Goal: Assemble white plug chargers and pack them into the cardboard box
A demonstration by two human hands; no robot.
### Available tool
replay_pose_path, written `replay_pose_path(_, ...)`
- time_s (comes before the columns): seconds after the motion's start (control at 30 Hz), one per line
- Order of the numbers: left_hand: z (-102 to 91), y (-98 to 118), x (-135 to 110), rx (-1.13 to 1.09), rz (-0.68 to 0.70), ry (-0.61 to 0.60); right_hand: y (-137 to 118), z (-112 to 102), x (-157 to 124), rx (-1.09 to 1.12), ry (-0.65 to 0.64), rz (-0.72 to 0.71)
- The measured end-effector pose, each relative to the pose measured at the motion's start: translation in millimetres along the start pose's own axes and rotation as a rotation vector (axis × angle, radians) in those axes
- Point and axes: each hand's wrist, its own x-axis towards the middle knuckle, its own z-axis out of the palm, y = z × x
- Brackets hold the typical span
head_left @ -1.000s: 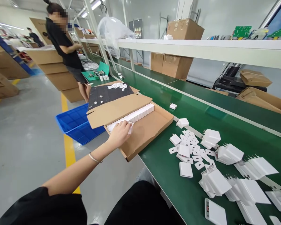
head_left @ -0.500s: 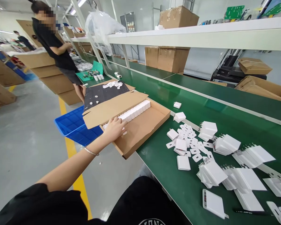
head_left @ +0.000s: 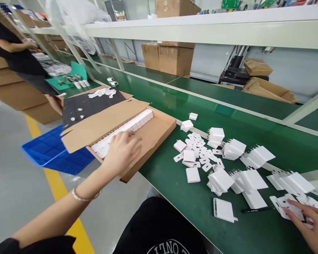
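My left hand (head_left: 123, 150) hovers over the open cardboard box (head_left: 159, 128); its fingers are smeared by motion, and whether they hold anything is unclear. A row of white chargers (head_left: 137, 121) lines the far side of that box. At the right edge, my right hand (head_left: 311, 220) stretches its fingers over a pile of flat white plastic pieces (head_left: 287, 203), touching them. Beside that pile lies a black pen (head_left: 257, 210). White plug chargers (head_left: 233, 149) with metal prongs stand in stacks on the green table. More small flat white pieces (head_left: 197, 141) lie between the hands.
A blue crate (head_left: 66, 160) sits under the box's left end. Behind the box is a black sheet (head_left: 91, 109) with small white parts. A white shelf (head_left: 180, 33) runs above the table (head_left: 169, 192). A co-worker (head_left: 18, 53) stands at far left.
The view has swung right. My left hand has lifted from the charger row and moved over the box's inside. My right hand has come into view at the flat white pieces.
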Motion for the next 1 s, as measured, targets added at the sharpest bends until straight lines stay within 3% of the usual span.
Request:
replay_pose_path(0.13,-18.8,95.5,-0.5,-0.347,0.337,0.194,-13.3,-3.9,-2.7,0.017,-0.069,0.090)
replay_pose_path(0.27,-11.1,183.4,8.2,-0.663,0.491,0.166,-33.6,-11.1,-4.4,-0.008,-0.110,0.080)
replay_pose_path(0.4,16.4,233.6,22.8,-0.688,0.616,0.062,-35.1,-14.7,-6.4,-0.046,-0.125,0.094)
replay_pose_path(0.5,32.0,242.2,28.2,-0.735,0.677,0.033,-29.4,-13.5,-9.7,-0.072,-0.124,0.136)
replay_pose_path(0.57,33.9,236.8,27.1,-0.900,0.653,0.013,-26.4,-12.7,-12.4,-0.093,-0.116,0.176)
replay_pose_path(0.73,14.4,211.3,15.2,-1.383,0.522,-0.063,-26.2,-16.2,-17.5,-0.136,-0.103,0.247)
replay_pose_path(1.0,-3.5,194.7,-4.1,-1.662,0.422,-0.151,-44.5,-26.2,-14.6,-0.073,-0.148,0.229)
